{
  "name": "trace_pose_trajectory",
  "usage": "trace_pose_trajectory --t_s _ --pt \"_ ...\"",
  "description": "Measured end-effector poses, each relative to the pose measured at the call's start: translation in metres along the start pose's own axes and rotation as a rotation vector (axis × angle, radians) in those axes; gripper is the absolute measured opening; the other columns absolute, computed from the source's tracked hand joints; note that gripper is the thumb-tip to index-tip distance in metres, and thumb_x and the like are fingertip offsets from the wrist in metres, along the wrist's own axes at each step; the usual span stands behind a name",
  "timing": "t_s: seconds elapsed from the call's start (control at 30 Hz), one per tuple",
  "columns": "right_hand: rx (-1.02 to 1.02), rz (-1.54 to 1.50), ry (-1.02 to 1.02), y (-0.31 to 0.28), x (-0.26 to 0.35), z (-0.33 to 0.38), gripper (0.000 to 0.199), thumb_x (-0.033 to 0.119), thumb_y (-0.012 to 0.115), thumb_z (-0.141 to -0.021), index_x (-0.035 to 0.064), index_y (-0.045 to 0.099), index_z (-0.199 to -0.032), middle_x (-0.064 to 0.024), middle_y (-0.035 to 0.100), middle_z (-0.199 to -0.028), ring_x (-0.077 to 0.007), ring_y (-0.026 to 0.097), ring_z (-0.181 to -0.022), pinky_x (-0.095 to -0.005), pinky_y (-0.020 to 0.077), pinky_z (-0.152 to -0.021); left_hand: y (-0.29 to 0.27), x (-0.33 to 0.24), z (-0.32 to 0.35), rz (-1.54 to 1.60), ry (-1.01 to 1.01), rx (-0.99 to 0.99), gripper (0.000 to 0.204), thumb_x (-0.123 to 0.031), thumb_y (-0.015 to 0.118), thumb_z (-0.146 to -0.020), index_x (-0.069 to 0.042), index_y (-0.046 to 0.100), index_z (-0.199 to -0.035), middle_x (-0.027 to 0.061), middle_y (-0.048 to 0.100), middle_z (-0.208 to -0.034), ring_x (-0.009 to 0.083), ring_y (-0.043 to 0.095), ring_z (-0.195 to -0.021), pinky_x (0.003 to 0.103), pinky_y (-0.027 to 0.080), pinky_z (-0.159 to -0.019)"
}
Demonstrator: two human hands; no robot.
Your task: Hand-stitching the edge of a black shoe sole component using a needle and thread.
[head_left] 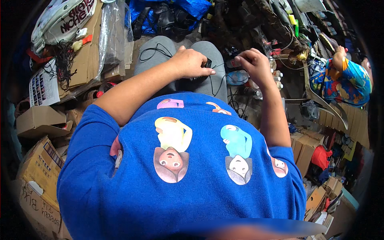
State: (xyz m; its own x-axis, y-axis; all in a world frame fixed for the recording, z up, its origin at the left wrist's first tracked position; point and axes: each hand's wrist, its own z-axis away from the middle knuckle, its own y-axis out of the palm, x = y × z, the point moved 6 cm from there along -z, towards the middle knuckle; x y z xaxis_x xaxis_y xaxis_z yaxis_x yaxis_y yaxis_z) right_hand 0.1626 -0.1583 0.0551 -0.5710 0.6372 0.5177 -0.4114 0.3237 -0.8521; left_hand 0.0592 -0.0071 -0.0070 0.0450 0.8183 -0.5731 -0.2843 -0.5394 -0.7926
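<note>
Black cord (217, 65): runs rightward from left hand (195, 63), nearer, holding dark object (207, 63), toward right hand (255, 66); right grip narrow, contents unclear.

Left hand (195, 64) curled, thumb extended rightward; right hand (255, 66) apart, fingers bent.

Between left hand (195, 65) and right hand (255, 67), a gap is crossed by black cord (218, 65); rightward, room is narrowed by bottles (277, 75).
</note>
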Motion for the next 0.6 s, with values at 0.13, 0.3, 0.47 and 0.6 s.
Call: trace_pose_trajectory --t_s 0.13,0.3,0.47,0.6 --pt "-0.199 0.344 -0.209 0.010 -0.007 -0.004 0.018 0.023 0.069 -0.075 0.0082 0.068 -0.085 -0.0100 0.061 -0.089 -0.0292 0.060 -0.084 -0.0384 0.0474 -0.073 0.004 0.009 -0.008 0.016 -0.064 -0.040 0.042 -0.045 0.049 -0.085 -0.006 0.064 -0.080 0.0146 0.064 -0.075 0.0324 0.061 -0.077 0.048 0.037 -0.082" --pt "0.195 0.361 -0.409 0.050 0.046 0.010 0.010 0.019 0.059 -0.078 0.0108 0.063 -0.080 -0.0064 0.062 -0.079 -0.0248 0.061 -0.081 -0.0387 0.0402 -0.078 0.012 0.019 0.000 0.140 0.090 0.011 0.022 -0.024 0.050 -0.087 -0.003 0.058 -0.090 0.0206 0.061 -0.082 0.0392 0.058 -0.080 0.046 0.046 -0.071" --pt "0.326 0.561 -0.452 0.077 0.055 0.008 0.010 0.013 0.052 -0.078 0.0120 0.057 -0.086 -0.0055 0.062 -0.073 -0.0244 0.062 -0.078 -0.0390 0.0394 -0.076 0.008 0.018 0.006 0.047 0.149 0.029 0.013 -0.019 0.051 -0.084 -0.009 0.058 -0.089 0.0150 0.062 -0.080 0.0344 0.059 -0.081 0.046 0.042 -0.073" --pt "0.259 0.427 -0.528 0.082 0.049 0.013 0.012 0.012 0.053 -0.077 0.0127 0.055 -0.089 -0.0051 0.061 -0.081 -0.0244 0.059 -0.085 -0.0370 0.0405 -0.074 0.008 0.020 0.028 -0.091 0.212 -0.077 0.008 -0.014 0.051 -0.082 -0.015 0.057 -0.088 0.0075 0.061 -0.078 0.0257 0.059 -0.083 0.042 0.038 -0.077"
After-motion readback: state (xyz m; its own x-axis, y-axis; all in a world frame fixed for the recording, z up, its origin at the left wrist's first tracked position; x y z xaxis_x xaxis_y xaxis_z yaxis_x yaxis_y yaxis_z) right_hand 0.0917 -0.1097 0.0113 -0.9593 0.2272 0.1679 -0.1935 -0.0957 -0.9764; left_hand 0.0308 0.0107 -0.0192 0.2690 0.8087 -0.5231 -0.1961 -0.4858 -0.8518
